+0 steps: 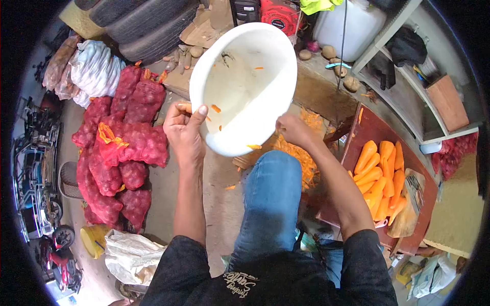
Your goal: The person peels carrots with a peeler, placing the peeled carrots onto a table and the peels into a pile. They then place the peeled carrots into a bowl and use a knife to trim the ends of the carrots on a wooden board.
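A white basin [244, 92] is held up in front of me, tilted, with cloudy liquid and several orange peel bits [216, 108] inside. My left hand [185, 125] grips its left rim, thumb on the inner side. At the lower right rim my right hand [295, 130] is closed, its fingers partly hidden against the basin. Below and beyond my right hand lies a heap of orange peelings [309, 153]. Peeled carrots [380, 176] are piled on a reddish-brown board [357, 140] to the right, beside a wooden chopping board [408, 204].
Red net sacks of onions [135, 143] are stacked on the left. Tyres [153, 33] lie at the back left. A red machine [278, 20] and a white jerrycan [349, 28] stand behind the basin. Metal shelving [408, 76] is at the right, a yellow bucket [94, 240] lower left.
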Demonstrator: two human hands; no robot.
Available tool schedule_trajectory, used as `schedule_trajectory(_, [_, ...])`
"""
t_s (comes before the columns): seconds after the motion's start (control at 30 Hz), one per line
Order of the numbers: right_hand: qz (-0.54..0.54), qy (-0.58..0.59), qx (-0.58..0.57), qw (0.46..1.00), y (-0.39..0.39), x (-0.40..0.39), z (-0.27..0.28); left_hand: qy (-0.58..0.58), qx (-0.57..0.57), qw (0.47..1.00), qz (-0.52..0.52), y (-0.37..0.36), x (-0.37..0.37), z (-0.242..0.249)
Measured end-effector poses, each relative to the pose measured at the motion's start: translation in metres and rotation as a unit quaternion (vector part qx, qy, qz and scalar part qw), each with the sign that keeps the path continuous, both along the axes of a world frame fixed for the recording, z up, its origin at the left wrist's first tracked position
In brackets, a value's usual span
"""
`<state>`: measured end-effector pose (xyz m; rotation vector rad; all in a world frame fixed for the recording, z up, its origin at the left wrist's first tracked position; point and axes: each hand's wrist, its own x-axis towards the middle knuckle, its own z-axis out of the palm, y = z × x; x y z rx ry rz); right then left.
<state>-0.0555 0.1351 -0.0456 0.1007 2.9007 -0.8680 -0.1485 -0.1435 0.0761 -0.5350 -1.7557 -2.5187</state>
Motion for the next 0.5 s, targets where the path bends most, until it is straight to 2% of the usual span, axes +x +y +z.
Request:
schedule_trajectory(0.13, [0.032,-0.099,0.156,0.982,0.0,0.014,0.006,-0.009,0.026,1.0,-0.002,0.008,-0.008,-0.01])
schedule_trajectory(0.23, [-0.014,0.076,-0.088,0.993,-0.022,0.01,0.024,-0.007,0.06,0.998,-0.002,0.02,-0.008,-0.019])
schedule_trajectory(0.33, [0.077,0.206,-0.146,0.964,-0.036,-0.002,-0.001,-0.009,0.081,0.997,0.009,0.024,-0.011,-0.017])
schedule_trajectory(0.37, [0.056,0.052,-0.031,0.997,-0.021,-0.006,-0.011,-0.007,0.086,0.996,0.012,0.024,-0.013,-0.015])
schedule_trajectory(0.47, [-0.001,-0.034,0.122,0.992,0.002,0.014,0.023,-0.012,0.071,0.997,0.036,0.017,-0.015,-0.005])
schedule_trajectory(0.5, [-0.006,0.005,0.113,0.994,0.001,0.017,0.026,-0.022,0.072,0.997,0.021,0.014,-0.017,-0.007])
